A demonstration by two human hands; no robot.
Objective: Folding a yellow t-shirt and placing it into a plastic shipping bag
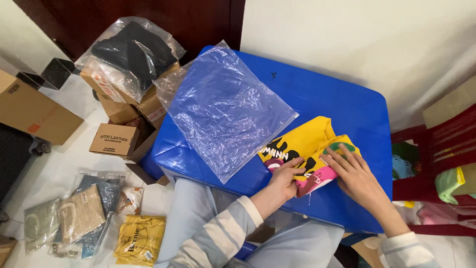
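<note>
Both the left hand (285, 179) and right hand (353, 174) press flat, fingers spread, on the folded yellow garment (303, 144). Near the blue tabletop (342, 106) edge, its fold could spring open or slide off.

A home room used for packing clothes: cardboard boxes (34, 111) and bagged garments (82, 213) lie on the white floor beside a blue plastic table (342, 104).
</note>
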